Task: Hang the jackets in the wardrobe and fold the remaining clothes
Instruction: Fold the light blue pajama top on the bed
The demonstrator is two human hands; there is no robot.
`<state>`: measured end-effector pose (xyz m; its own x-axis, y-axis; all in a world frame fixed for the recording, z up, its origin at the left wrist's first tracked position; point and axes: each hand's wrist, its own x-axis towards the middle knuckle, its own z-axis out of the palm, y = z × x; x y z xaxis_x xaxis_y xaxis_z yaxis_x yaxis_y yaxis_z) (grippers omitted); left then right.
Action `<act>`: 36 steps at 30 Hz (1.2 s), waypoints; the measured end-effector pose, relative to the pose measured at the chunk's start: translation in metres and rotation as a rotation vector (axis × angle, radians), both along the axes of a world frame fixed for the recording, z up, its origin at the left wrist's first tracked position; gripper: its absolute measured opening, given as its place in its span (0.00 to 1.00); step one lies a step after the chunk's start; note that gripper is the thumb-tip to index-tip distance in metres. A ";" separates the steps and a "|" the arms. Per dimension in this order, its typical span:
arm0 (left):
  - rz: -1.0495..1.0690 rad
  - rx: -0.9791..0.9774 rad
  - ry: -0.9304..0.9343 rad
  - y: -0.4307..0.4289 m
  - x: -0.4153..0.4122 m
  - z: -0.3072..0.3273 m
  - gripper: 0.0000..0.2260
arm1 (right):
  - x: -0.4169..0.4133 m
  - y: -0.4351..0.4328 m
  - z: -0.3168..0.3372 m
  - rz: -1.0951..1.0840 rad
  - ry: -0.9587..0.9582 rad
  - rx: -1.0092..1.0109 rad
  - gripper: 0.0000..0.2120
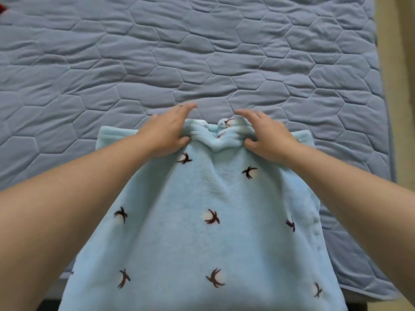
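Both hands (165, 134) (270, 138) pinch fleece top (213, 198) (bunched)

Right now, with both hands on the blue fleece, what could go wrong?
The left hand and right hand pinch bunched fleece at its far edge; the fold may trap wrinkles. The near end seems to hang past the bed edge, so it may slide off if released.

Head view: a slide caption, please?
Left hand and right hand pinch the far edge of a blue fleece garment on a quilted bedspread.
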<state>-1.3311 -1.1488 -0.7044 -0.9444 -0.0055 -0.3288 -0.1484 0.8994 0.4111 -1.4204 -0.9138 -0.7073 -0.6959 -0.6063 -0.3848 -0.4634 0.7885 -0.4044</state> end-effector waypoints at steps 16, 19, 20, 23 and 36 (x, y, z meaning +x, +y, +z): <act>-0.123 -0.623 -0.288 -0.115 0.039 0.007 0.07 | -0.047 0.102 0.020 -0.049 0.048 0.697 0.03; 0.062 -0.660 -0.282 -0.109 0.041 -0.001 0.05 | -0.037 0.102 0.013 -0.134 0.098 0.851 0.12; 0.117 -0.654 -0.268 -0.105 0.040 -0.005 0.07 | -0.034 0.097 0.009 -0.141 0.118 0.839 0.18; 0.141 -0.462 -0.138 -0.075 0.028 -0.008 0.20 | -0.023 0.062 0.005 -0.127 0.149 0.506 0.30; 0.273 -0.221 0.082 0.038 -0.013 -0.012 0.17 | 0.007 -0.023 -0.013 -0.218 0.242 0.141 0.19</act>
